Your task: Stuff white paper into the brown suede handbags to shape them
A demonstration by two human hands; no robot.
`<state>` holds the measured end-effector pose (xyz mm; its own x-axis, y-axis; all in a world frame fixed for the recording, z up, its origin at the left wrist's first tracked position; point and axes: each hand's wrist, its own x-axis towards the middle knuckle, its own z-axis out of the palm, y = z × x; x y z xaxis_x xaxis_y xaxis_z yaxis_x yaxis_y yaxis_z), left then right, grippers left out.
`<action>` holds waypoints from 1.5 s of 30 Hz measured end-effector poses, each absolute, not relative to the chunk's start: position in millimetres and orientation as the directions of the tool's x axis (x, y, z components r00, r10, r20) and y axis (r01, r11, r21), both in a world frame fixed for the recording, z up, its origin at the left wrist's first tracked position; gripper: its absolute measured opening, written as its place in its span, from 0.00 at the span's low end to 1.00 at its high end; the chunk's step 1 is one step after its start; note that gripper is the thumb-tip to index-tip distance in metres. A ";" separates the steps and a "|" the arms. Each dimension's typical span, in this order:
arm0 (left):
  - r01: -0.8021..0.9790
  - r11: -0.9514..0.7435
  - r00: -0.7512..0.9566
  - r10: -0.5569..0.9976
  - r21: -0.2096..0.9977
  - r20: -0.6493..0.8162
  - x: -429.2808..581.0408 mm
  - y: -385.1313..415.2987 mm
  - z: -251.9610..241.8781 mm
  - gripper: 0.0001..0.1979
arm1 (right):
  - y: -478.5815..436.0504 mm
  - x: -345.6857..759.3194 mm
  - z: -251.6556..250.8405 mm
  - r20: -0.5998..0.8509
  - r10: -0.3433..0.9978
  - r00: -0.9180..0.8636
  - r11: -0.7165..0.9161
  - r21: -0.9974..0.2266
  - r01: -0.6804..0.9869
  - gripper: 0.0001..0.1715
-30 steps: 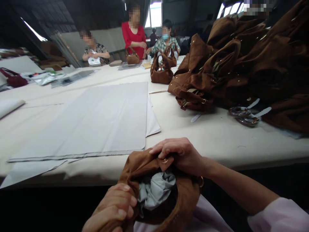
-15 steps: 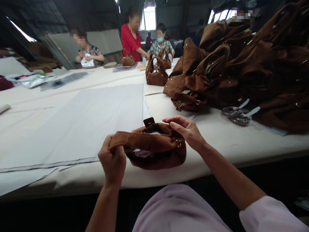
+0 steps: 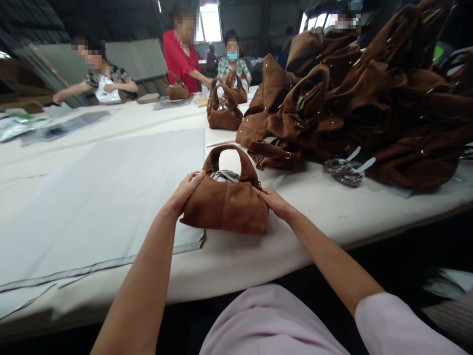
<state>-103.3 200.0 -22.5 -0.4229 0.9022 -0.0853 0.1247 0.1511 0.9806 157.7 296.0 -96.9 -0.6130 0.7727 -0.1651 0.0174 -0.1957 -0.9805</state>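
Observation:
A small brown suede-look handbag (image 3: pixel 225 207) is held between my two hands, above the near part of the table. Its single handle arches upward, and pale grey stuffing or lining shows in the opening. My left hand (image 3: pixel 186 192) grips the bag's left end, thumb on top near the rim. On the right end, my right hand (image 3: pixel 275 201) presses close to a gold-coloured ring, its fingers partly hidden behind the bag. The broad side of the bag faces me.
A heap of brown handbags (image 3: pixel 332 103) rises on the right. Coiled straps in clear wrap (image 3: pixel 343 170) lie before it. Grey-white sheets (image 3: pixel 111 197) cover the left of the table (image 3: pixel 236 266). Another finished-looking handbag (image 3: pixel 224 111) stands farther back. Several co-workers stand or sit along the far side.
The handbag has turned so its broad side faces me and its handle stands up. My left hand has let go of the handle for the left end; my right hand now grips the right end.

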 end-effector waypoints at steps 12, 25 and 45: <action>-0.145 0.220 -0.369 0.892 0.965 -0.259 -122.0 216.3 -72.7 0.17 | 352.7 129.1 -123.0 -0.398 0.763 -0.509 -0.385 -0.913 0.138 0.15; -0.010 0.045 -0.490 0.870 0.999 -0.044 -86.9 96.8 -80.2 0.28 | 239.7 180.0 -105.9 0.100 0.862 -0.497 0.013 -0.984 -0.175 0.22; 0.451 -0.070 -0.817 0.368 0.890 0.443 -16.8 27.9 -78.9 0.09 | 229.2 116.4 54.3 0.011 0.108 -0.994 0.447 -0.894 0.039 0.11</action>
